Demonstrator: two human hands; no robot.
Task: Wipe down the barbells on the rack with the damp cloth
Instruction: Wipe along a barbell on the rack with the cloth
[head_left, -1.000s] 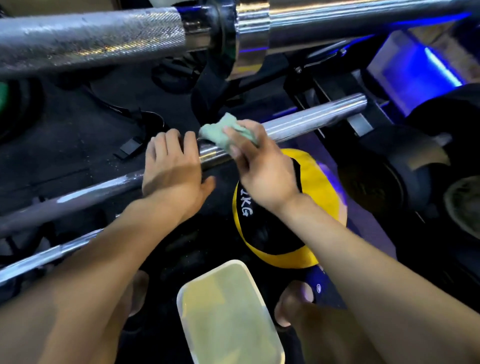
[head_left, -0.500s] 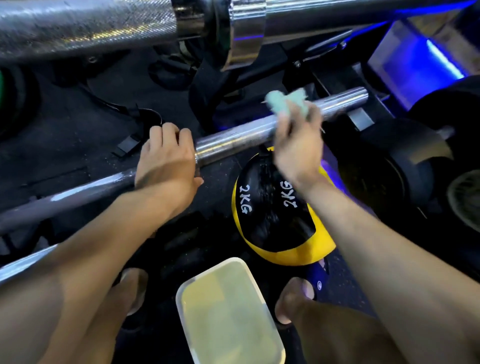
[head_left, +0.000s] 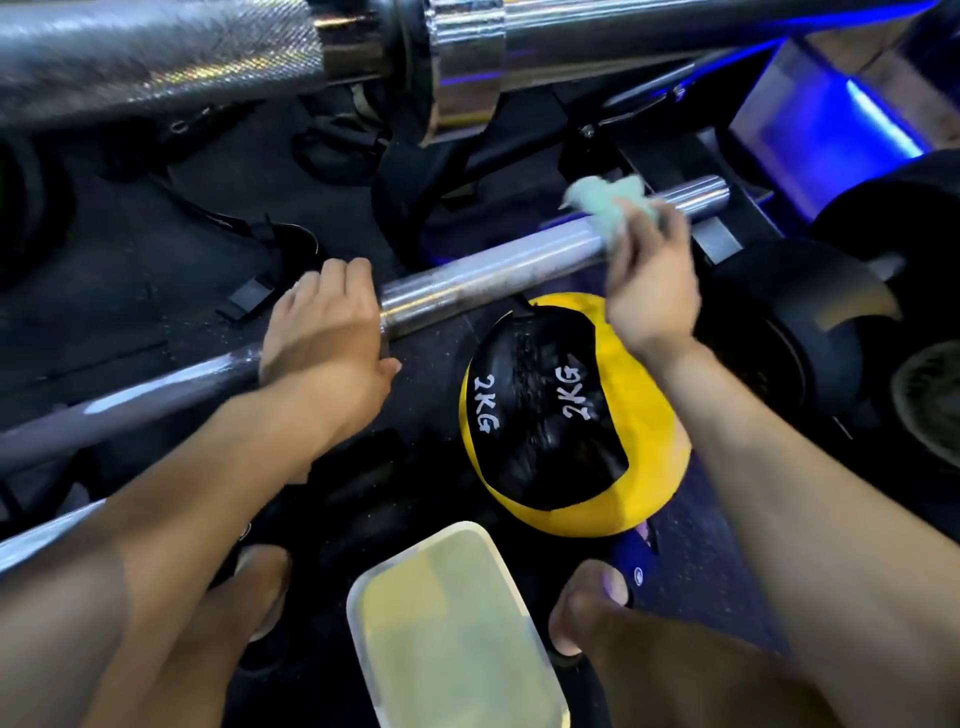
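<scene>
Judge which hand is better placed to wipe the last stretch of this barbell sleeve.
Right. The right hand already holds the cloth on the barbell sleeve, close to its free end. The left hand has no cloth and grips the bar at the collar, probably steadying it.

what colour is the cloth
Pale green cloth, gripped by the right hand; head view.

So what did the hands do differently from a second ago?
The right hand slid the green cloth along the barbell, away from the left hand and toward the bar's far end. It kept hold of the cloth all the way. The left hand stayed gripping the bar in the same spot, and the yellow ball and tub stayed put.
</scene>
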